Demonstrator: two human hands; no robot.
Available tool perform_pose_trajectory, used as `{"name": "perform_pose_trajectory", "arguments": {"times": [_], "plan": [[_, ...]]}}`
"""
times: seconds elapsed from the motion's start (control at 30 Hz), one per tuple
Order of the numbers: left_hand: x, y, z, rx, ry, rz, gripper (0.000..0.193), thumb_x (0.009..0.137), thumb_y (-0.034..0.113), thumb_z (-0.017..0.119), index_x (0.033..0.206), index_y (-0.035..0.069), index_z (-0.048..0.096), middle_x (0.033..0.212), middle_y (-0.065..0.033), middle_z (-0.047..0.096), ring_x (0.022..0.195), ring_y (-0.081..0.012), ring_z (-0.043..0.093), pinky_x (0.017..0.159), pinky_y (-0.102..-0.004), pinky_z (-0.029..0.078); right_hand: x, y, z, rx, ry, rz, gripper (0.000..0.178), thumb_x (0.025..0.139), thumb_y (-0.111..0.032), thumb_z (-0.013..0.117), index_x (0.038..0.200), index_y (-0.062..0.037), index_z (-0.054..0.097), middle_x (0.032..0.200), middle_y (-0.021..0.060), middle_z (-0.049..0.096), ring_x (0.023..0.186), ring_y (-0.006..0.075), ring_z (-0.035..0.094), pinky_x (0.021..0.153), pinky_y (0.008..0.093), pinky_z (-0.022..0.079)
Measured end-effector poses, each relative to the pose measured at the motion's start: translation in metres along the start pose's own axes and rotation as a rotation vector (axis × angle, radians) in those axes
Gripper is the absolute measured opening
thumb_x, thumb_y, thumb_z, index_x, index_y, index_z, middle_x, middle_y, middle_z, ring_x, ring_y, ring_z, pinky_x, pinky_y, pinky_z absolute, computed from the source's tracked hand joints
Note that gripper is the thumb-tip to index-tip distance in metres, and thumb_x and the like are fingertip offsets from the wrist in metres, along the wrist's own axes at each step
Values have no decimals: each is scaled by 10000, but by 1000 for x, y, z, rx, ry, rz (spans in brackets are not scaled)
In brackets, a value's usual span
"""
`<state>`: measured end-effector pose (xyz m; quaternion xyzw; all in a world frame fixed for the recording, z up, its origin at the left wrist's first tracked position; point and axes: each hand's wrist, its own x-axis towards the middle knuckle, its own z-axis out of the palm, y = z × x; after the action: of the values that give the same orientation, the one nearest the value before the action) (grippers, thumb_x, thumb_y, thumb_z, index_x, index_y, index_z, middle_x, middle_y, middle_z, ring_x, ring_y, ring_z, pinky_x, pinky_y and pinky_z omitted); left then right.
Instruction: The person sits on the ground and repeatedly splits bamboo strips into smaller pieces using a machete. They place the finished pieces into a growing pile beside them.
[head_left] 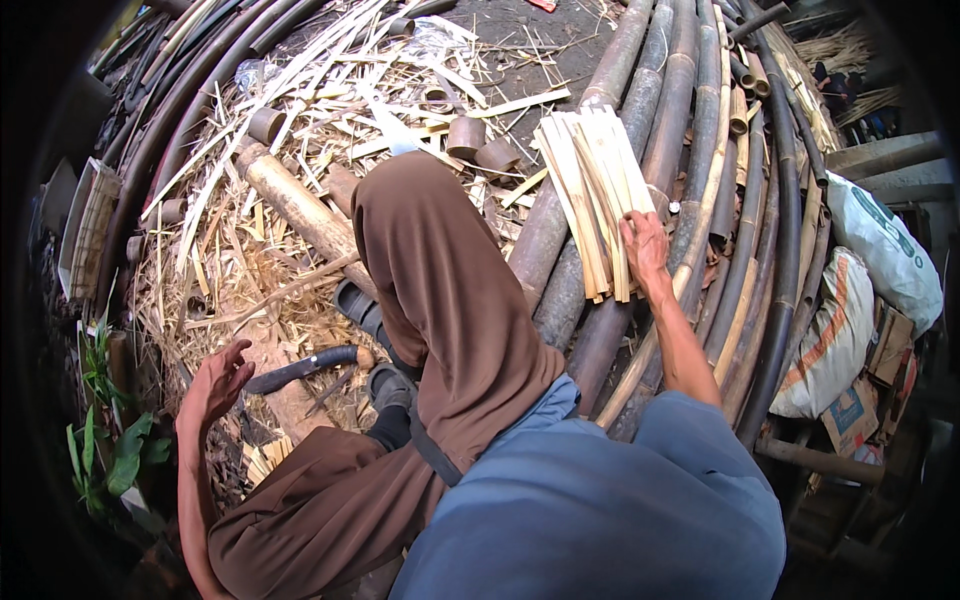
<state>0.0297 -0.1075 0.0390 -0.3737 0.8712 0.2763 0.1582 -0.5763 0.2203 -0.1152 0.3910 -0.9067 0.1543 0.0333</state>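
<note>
At the right, a stack of pale split bamboo strips [590,195] lies across several bamboo poles. My right hand [645,243] is on its near right edge, fingers bent around a strip; the thumb is mostly hidden. My left hand [218,378] hovers at the left with its fingers apart and nothing in them. Just right of it is a curved dark knife [305,368] with a tan end, lying over a piece of wood. My legs, in brown cloth, hide part of the ground in the middle.
Long bamboo poles [680,90] run along the right, and dark poles [205,90] curve along the left. Shavings and splints [230,260] cover the ground around a thick bamboo log [300,205]. Short bamboo pieces [466,137] lie ahead. Sacks [825,340] stand far right.
</note>
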Motion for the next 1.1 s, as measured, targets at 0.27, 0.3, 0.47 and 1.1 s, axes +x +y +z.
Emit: {"name": "perform_pose_trajectory", "arguments": {"times": [0.27,0.3,0.47,1.1], "plan": [[-4,-4,-1,7,7,-3,368,968,224,598,1268,14,562,931,-214,681,818,-371,652,747,-434,510,-11,-6,18,6,-44,62,257,924,-245,585,1059,-36,653,988,215,644,954,416,623,840,501,478],[-2,-6,0,2,10,-7,367,967,224,599,1267,14,562,930,-213,680,818,-371,650,747,-435,509,-13,-9,16,6,-62,72,263,923,-240,581,1056,-26,655,987,221,653,956,421,625,843,499,479],[1,-1,-1,-1,-2,-14,368,965,223,597,1266,14,561,931,-211,680,824,-376,647,752,-440,506,-8,3,12,263,-27,259,320,930,-220,537,1108,10,670,1028,254,689,975,425,655,876,463,490],[11,60,-53,-917,259,258,751,941,496,631,1501,67,375,1443,-172,488,1309,-273,506,1089,-421,418,8,-271,-149,1009,-643,-218,179,1027,-247,570,1076,-77,594,658,8,582,574,71,517,525,242,417]]}}
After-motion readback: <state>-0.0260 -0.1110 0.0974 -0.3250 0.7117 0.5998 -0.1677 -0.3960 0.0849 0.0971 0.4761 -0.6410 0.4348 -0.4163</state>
